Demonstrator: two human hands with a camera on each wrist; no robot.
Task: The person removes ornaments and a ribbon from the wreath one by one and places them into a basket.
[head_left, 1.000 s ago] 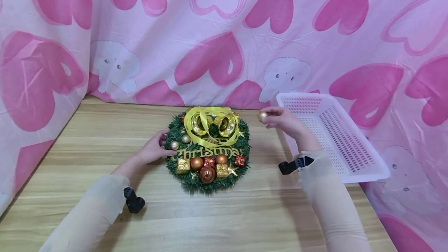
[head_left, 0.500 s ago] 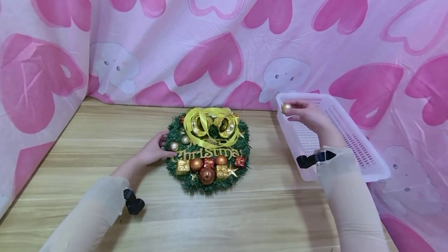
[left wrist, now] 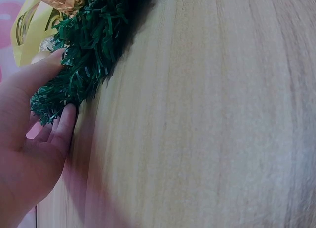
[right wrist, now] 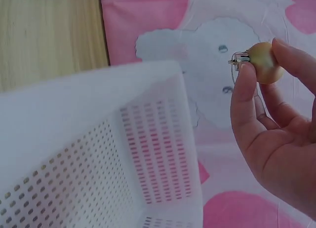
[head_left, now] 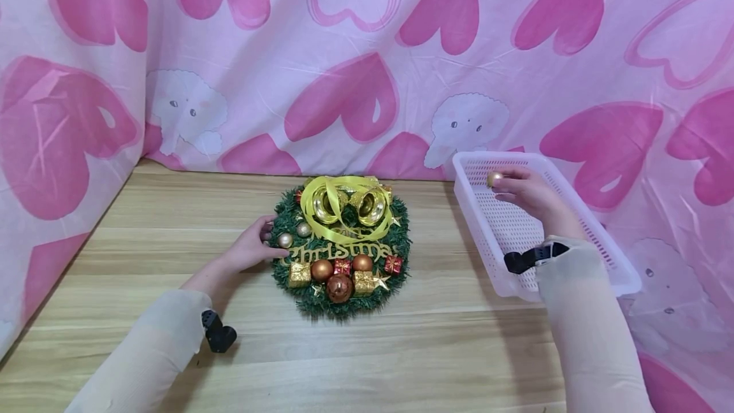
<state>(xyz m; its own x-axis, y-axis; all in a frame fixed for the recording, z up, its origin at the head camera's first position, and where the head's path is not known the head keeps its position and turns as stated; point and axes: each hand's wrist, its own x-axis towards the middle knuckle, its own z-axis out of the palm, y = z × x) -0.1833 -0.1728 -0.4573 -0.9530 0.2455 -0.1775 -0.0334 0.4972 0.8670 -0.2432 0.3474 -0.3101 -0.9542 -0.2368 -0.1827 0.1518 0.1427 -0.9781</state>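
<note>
Wood-grain counter (head_left: 401, 349) runs under both your forearms, and pink heart-print cloth (head_left: 367, 50) closes it in behind and at the sides. Nearest you, your left hand (head_left: 252, 248) rests at the left edge of the Christmas wreath (head_left: 341, 244), its fingers (left wrist: 63, 127) loosely curved with the tips against the green needles; small gold and copper balls and a yellow ribbon bow (head_left: 344, 206) sit on the wreath. Farther off, your right hand (head_left: 530, 195) hovers over the white perforated basket (head_left: 579, 222) at the counter's right end, thumb and fingers pinching a small gold bauble (right wrist: 264, 62) above the basket's inside, near its far left corner.
</note>
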